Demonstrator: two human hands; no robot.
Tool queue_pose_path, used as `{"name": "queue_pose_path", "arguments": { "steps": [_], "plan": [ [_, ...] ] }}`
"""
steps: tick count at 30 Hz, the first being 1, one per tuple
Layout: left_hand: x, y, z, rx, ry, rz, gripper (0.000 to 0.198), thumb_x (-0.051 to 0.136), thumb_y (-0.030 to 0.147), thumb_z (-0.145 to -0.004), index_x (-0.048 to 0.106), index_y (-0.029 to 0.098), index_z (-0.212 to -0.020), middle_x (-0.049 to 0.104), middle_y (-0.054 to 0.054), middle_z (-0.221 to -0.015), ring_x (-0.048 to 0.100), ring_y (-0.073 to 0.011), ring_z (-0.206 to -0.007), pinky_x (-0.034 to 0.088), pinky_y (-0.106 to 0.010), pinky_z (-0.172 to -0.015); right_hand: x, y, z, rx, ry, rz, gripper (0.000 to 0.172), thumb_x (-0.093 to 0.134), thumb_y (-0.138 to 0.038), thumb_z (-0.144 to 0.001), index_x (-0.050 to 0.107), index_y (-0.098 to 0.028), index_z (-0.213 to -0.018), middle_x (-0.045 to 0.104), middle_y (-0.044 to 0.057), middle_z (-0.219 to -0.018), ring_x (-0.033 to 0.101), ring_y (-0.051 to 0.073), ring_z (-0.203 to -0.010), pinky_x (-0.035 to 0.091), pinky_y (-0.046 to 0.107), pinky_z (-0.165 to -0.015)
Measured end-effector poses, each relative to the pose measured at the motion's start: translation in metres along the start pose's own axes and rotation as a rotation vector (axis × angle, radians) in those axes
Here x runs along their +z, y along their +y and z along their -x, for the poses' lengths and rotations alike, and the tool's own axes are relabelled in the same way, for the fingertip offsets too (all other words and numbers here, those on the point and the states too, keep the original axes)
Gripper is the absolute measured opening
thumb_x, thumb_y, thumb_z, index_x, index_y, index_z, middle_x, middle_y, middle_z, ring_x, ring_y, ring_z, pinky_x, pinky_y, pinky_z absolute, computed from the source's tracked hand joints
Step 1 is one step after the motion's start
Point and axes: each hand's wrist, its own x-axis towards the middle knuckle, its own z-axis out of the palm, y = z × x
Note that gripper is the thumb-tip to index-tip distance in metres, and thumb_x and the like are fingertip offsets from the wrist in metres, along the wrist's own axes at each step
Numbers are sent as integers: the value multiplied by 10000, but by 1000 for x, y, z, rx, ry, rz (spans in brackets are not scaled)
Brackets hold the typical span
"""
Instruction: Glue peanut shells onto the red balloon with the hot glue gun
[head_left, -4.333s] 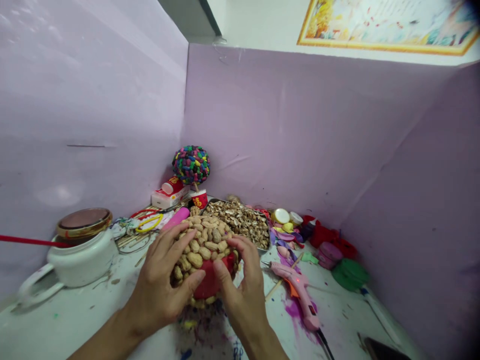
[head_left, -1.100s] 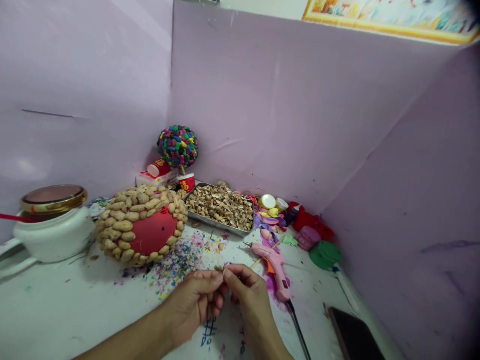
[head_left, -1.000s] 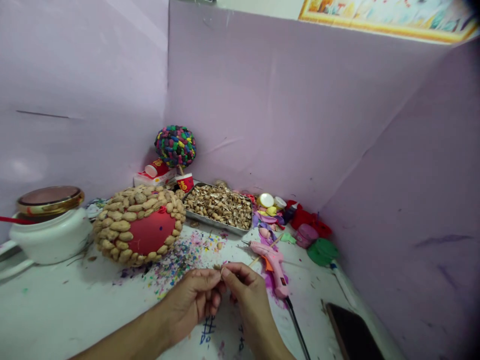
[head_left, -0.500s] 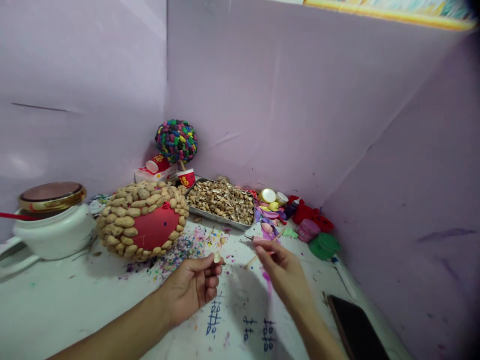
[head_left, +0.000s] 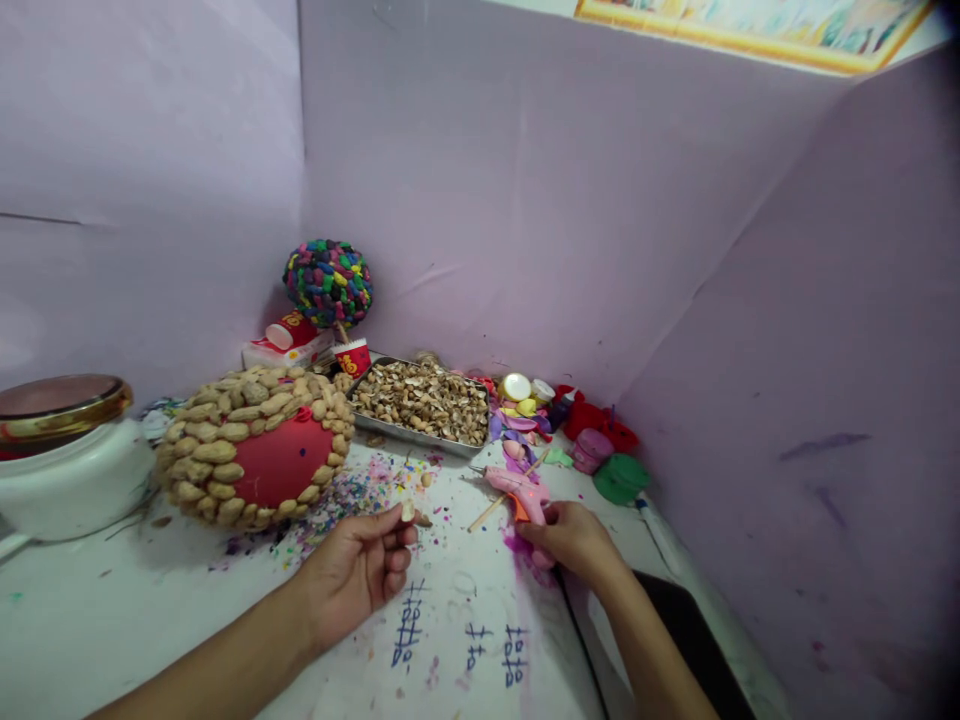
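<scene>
Between thumb and index finger, my left hand (head_left: 358, 568) pinches a small pale peanut shell (head_left: 408, 511). My right hand (head_left: 586, 542) has its fingers closed at the handle of a pink glue gun (head_left: 517, 484) with an orange trigger. The gun's nozzle points left, and its black cord (head_left: 581, 640) runs down the table. To the left of my hands sits a round form covered in peanut shells (head_left: 225, 430), with a bare red balloon patch (head_left: 285, 465) facing me. Behind the hands lies a metal tray (head_left: 409, 434) heaped with peanut shells.
A white pot (head_left: 82, 490) stands at the left edge. A multicoloured ball on a stick (head_left: 328, 283) rises from a red cup (head_left: 352, 357) at the back. Green (head_left: 621, 478) and pink tubs (head_left: 592, 450) sit at the right. A wooden stick (head_left: 487, 515) lies near the gun.
My right hand has moved down and back to the glue gun's handle, and the gun now shows clearly. The left hand keeps its pinch on the shell. The view has shifted slightly right.
</scene>
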Motion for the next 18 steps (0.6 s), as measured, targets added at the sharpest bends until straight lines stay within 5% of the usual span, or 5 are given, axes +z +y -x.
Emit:
{"name": "queue_pose_path", "arguments": {
  "steps": [8,11,15,18],
  "plan": [
    [2,2,0,47,29,-39,93,528,140,-801,584,93,-743,578,-31,-649,512,-73,-456,432,-172,-415,16,15,-15,114,-109,-208,242,516,-297,-876,551,-149,-1064,611,49,-993,615,148,-768,524,320,-649],
    [2,2,-1,49,46,-37,94,525,131,-800,585,89,-741,588,-37,-656,526,-79,-468,445,-179,-430,16,12,-13,122,-76,-308,214,513,-295,-877,556,-141,-1019,620,22,-877,599,112,-645,507,270,-565],
    [0,2,-1,57,52,-21,95,528,133,-797,584,90,-733,585,-28,-632,508,-70,-452,412,-162,-412,4,2,-4,75,-36,-451,79,553,-191,-764,546,-151,-832,513,-70,-466,460,91,-360,345,203,-364],
    [0,3,0,43,35,1,92,543,148,-782,577,96,-714,577,-18,-603,490,-66,-428,381,-157,-396,-8,-9,9,5,-54,-559,111,549,-203,-649,544,-174,-756,486,-65,-402,443,112,-349,298,205,-342]
  ]
}}
